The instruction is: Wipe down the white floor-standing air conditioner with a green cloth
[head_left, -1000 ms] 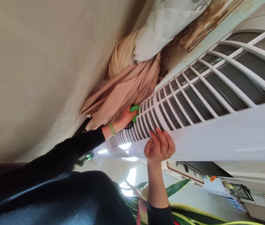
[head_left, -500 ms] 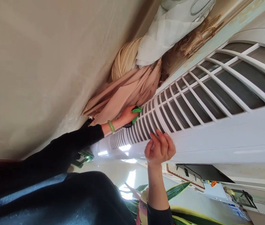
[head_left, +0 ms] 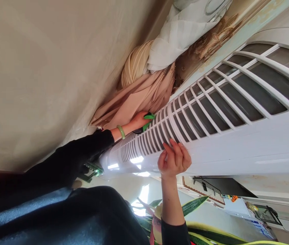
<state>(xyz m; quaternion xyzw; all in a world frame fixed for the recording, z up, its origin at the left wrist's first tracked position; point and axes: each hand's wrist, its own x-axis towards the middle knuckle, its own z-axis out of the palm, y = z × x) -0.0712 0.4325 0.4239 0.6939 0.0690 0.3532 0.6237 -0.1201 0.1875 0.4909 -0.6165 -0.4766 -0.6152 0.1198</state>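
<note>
A tall white air conditioner with a slatted grille runs diagonally through the tilted view. My left hand, with a green bangle at its wrist, is closed around a green and black cleaning tool. That tool touches the grille's far edge; part of it is hidden by the hand and slats. My right hand is closed, its fingers curled with the tips against the grille's near edge. Dark gaps show between the slats.
Behind my left hand hang a bunched pink-brown curtain and a white sheer curtain, beside the wall. A potted snake plant stands below my right forearm. A dark screen is farther off.
My left hand and the green tool have shifted slightly upward in the picture along the grille's far edge. My right hand stays at the near edge; the view has moved a little.
</note>
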